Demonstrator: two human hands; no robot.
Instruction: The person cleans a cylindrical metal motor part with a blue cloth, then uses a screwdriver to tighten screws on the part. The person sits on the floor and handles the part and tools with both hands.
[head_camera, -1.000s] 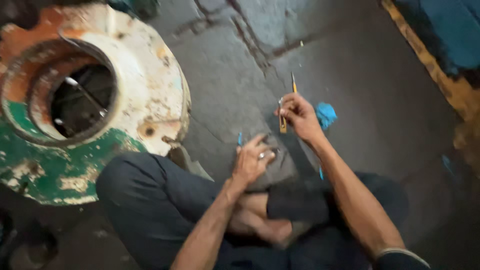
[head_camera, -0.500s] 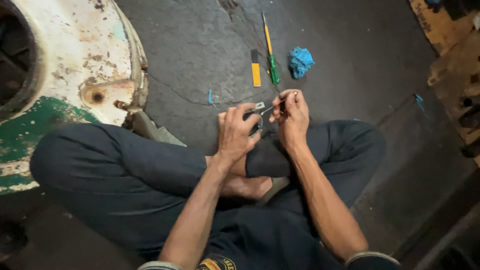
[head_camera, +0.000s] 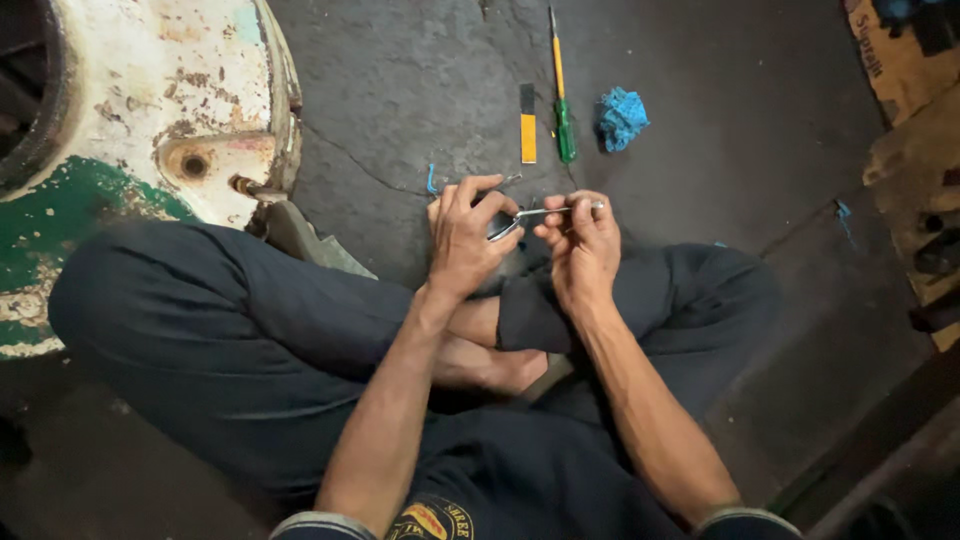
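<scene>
A thin silvery metal tool (head_camera: 545, 212), slender and rod-like with a bent end, lies level between the two hands, above the person's crossed legs in dark trousers (head_camera: 250, 330). The right hand (head_camera: 580, 250) pinches its right end between thumb and fingertips. The left hand (head_camera: 468, 240) curls its fingers around a small dark object (head_camera: 497, 222) at the tool's bent end; what that object is cannot be told, since the fingers cover most of it. The hands are close together, nearly touching.

Just beyond the hands, on the dark grey cracked concrete floor (head_camera: 400, 90), lies a short flat strip, black at the far end and yellow at the near end (head_camera: 527, 125). Right beside it lies a long screwdriver with a green handle and a yellow shaft part (head_camera: 562, 100), pointing away from the person. A little to its right sits a crumpled blue rag (head_camera: 621, 118). A small blue scrap (head_camera: 431, 182) lies on the floor near the left hand, and another blue scrap (head_camera: 845, 212) lies well apart to the right.

To the left stands a large round metal housing with flaking white and green paint and rust spots (head_camera: 150, 110), close against the left knee; its dark opening at the frame's edge shows nothing clear inside. Brown cardboard (head_camera: 905, 70) lies at the upper right.
</scene>
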